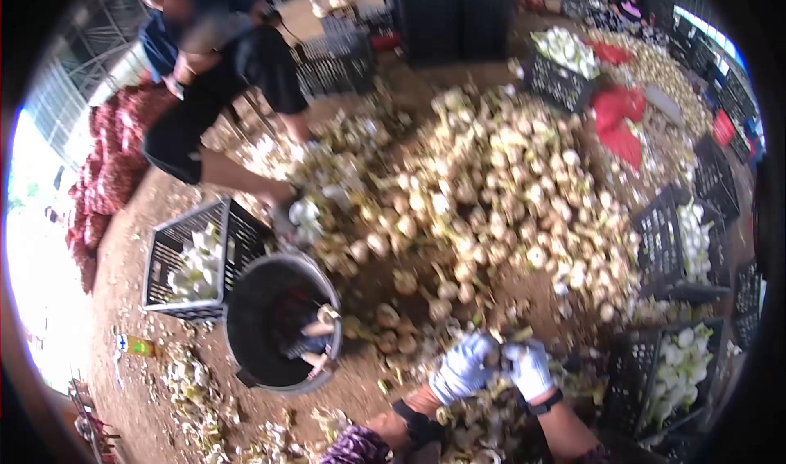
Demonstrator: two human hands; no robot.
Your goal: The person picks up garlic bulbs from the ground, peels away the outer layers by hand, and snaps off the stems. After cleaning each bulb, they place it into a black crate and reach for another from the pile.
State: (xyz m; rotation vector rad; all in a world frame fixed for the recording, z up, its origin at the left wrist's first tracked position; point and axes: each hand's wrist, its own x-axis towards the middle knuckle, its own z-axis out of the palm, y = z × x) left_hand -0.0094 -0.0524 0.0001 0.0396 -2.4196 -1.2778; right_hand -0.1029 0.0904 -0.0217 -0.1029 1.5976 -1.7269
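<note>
My left hand [464, 370], in a white glove with a dark band at the wrist, is at lower centre. Close beside it is my right hand [528, 369], also in a white glove with a dark wristband. The fingers of both hands are curled in toward each other. Something small and dark shows between them, too blurred to name. Under and around the hands lie loose peelings [483, 427]. Just beyond them spreads a large heap of pale, garlic-like bulbs [491, 194] with stems.
Left of my hands stands a black bucket [237, 333] with pale items inside its right side. Crates of white peeled bulbs stand left [155, 284] and right [626, 374]. Another person [213, 79] sits at upper left, near red mesh sacks [115, 161]. Large dark bins [446, 18] stand behind.
</note>
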